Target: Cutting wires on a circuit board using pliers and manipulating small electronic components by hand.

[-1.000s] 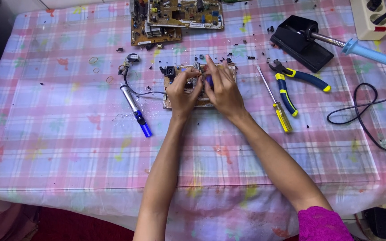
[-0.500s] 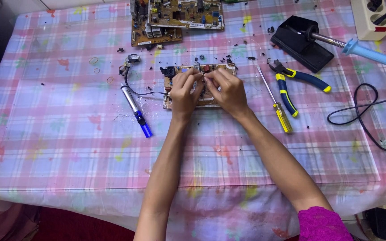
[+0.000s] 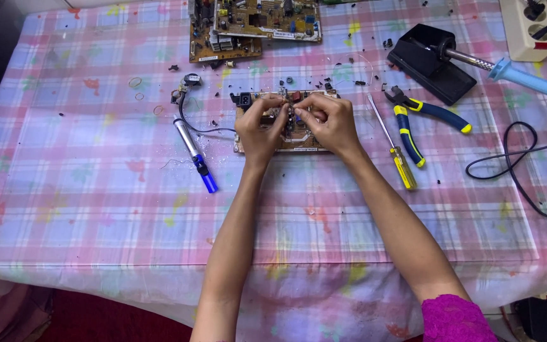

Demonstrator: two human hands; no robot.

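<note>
Both hands over a small circuit board (image 3: 286, 130) lying flat on the counter (image 3: 96, 221), a little above centre, toward 12 o'clock. Left hand (image 3: 259, 130) resting on the board's left half, fingers curled, thumb and forefinger pinched together at the board's top edge on some tiny part, too small to identify. Right hand (image 3: 327, 120) on the board's right half, fingers likewise bent and pinched close, fingertips nearly meeting those of the left at the board's middle; what sits between them cannot be told. Black socket visible on the board's upper left corner.

At 9 o'clock from the board, just beside it: a silver pen-like tool with a blue tip (image 3: 195, 155), slanted, with a thin black wire (image 3: 188, 117) looping up to a small round part. At 3 o'clock: a yellow-handled screwdriver (image 3: 394, 145), then blue-and-yellow pliers (image 3: 416, 123), both apart from the board. At 2 o'clock: a black soldering-iron stand (image 3: 428, 63) holding an iron with a light blue handle (image 3: 530, 79). At 12 o'clock, near the counter's far edge: two larger circuit boards (image 3: 248, 22), overlapping. Far right: a white power strip (image 3: 527, 28) and a black cable (image 3: 520, 164). Pink plaid cloth covering the counter, with small black scraps scattered around the board.
</note>
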